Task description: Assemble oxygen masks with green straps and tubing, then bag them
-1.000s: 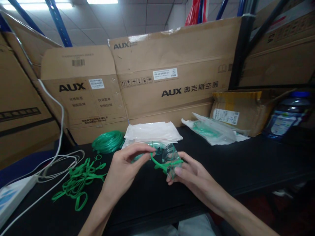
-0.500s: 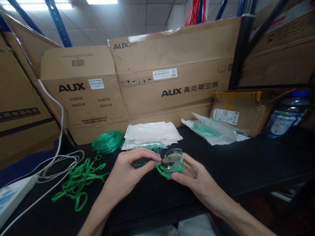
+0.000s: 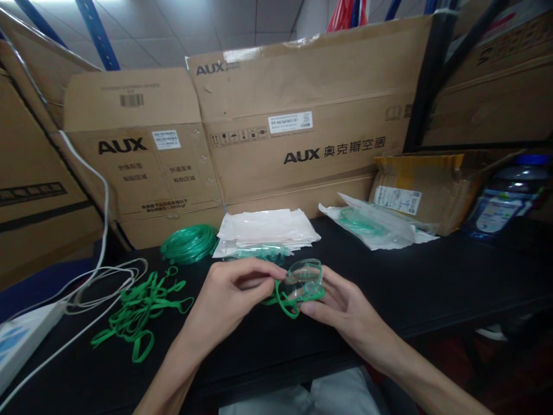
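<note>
Over the front of the dark tabletop (image 3: 401, 300), my right hand (image 3: 341, 302) is wrapped round the right side of a clear plastic face mask (image 3: 305, 272), thumb toward me. A green elastic strap (image 3: 282, 301) loops along the mask's near edge. My left hand (image 3: 233, 297) pinches that strap between thumb and fingertips at the mask's left side. Part of the strap shows below the left fingertips. Left of my left hand lies a tangled heap of green elastic straps (image 3: 142, 308). The right fingers behind the mask are partly hidden.
Behind my hands are a stack of white packets (image 3: 268, 226), a clear bag with green parts (image 3: 263, 252) and coiled green tubing (image 3: 190, 243). To the right stand an opened packet (image 3: 367, 225), a carton (image 3: 417, 178) and a bottle (image 3: 503, 202). A power strip (image 3: 32, 340) lies left.
The strap now bows out in a wider loop at the mask's left side, with some showing below my left fingers. Both hands keep their grip, and the view has shifted slightly.
</note>
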Action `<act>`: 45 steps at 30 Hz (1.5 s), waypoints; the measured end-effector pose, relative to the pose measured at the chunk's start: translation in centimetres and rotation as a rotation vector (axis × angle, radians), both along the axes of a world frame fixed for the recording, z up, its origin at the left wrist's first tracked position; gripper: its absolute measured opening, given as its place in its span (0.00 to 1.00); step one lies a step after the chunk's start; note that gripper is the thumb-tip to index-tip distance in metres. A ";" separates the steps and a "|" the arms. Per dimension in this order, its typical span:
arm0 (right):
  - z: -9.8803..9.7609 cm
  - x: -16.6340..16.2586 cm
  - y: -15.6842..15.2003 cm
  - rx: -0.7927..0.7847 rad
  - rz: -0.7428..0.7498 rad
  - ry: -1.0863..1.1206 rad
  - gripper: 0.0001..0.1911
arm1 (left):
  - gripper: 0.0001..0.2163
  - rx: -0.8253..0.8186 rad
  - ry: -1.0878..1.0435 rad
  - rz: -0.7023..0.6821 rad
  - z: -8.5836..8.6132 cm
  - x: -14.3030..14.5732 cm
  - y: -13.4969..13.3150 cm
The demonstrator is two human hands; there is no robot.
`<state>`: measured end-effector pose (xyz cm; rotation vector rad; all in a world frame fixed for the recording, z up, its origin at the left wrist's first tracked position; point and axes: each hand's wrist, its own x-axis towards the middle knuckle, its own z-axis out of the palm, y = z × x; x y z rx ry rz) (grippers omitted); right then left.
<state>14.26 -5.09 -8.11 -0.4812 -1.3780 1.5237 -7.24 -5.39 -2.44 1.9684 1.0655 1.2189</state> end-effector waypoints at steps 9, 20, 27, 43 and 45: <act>-0.1 0.1 -0.2 0.004 0.039 -0.002 0.17 | 0.04 0.040 0.031 0.054 -0.3 0.1 0.0; -0.1 0.2 -0.1 0.012 0.047 0.012 0.15 | 0.06 0.138 0.086 0.092 -0.3 0.2 0.2; -0.8 -0.2 0.4 0.123 -0.079 -0.070 0.18 | 0.08 0.327 0.203 0.106 -0.3 0.5 0.1; -1.4 -0.3 0.6 0.221 -0.216 -0.117 0.17 | 0.09 0.375 0.220 0.084 -0.6 0.7 0.1; -1.4 -0.3 0.6 0.234 -0.216 -0.119 0.19 | 0.09 0.373 0.221 0.089 -0.7 0.7 0.1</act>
